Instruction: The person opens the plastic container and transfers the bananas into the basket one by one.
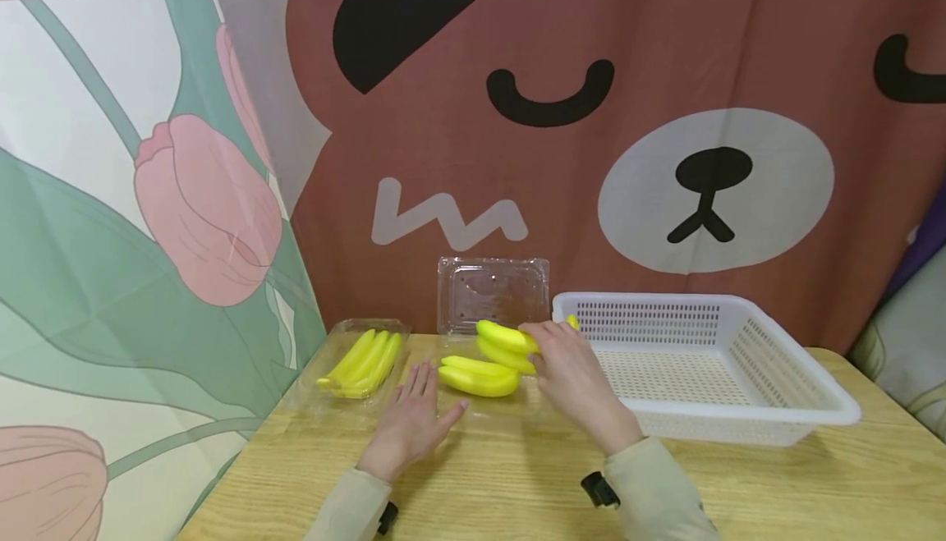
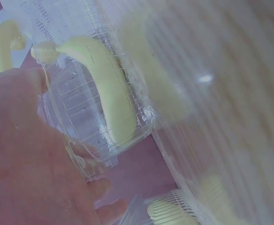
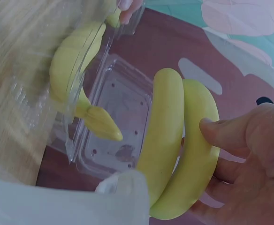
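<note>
My right hand [image 1: 575, 377] grips a bunch of yellow bananas [image 1: 504, 336] above an opened clear plastic box. In the right wrist view two of these bananas [image 3: 200, 140] show, with the thumb pressed on the nearer one. Another bunch of bananas [image 1: 479, 379] lies in the box, whose clear lid [image 1: 493, 295] stands raised behind it. My left hand [image 1: 410, 426] is beside the box's left side, its fingers extended. Seen from the left wrist, that hand [image 2: 29, 150] lies along the edge of the clear box [image 2: 76, 101]; whether it presses there I cannot tell.
Left of my left hand stands a second clear box holding several bananas [image 1: 362, 364]. A white perforated basket [image 1: 739, 414] occupies the right side of the wooden table [image 1: 502, 483]. Behind the table hangs a bear-print curtain [image 1: 562, 180].
</note>
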`<state>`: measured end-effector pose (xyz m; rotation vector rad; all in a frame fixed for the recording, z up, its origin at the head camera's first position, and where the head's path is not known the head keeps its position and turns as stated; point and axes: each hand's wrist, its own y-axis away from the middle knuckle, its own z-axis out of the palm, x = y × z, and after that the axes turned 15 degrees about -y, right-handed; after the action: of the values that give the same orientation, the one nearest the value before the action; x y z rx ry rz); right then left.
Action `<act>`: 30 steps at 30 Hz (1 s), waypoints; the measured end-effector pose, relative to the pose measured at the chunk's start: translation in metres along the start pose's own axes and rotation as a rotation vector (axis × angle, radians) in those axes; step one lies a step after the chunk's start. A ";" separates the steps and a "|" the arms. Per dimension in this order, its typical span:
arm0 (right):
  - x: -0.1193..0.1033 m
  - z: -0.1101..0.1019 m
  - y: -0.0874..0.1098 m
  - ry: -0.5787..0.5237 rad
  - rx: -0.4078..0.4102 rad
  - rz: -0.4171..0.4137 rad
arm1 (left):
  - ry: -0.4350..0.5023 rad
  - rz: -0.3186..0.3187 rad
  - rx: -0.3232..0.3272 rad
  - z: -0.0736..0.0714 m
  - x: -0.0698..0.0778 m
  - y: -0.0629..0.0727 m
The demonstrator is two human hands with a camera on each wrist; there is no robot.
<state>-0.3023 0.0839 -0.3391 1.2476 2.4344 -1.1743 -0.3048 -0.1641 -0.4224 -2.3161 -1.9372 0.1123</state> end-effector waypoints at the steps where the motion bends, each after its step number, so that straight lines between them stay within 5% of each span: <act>1: 0.001 -0.001 0.000 0.000 0.001 0.003 | -0.001 0.000 0.001 0.000 0.000 0.000; 30: 0.047 -0.053 0.022 0.035 0.061 0.073 | -0.023 0.016 0.028 -0.002 0.001 0.004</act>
<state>-0.3055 0.1579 -0.3380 1.3734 2.3723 -1.2249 -0.3009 -0.1641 -0.4210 -2.3228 -1.9155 0.1678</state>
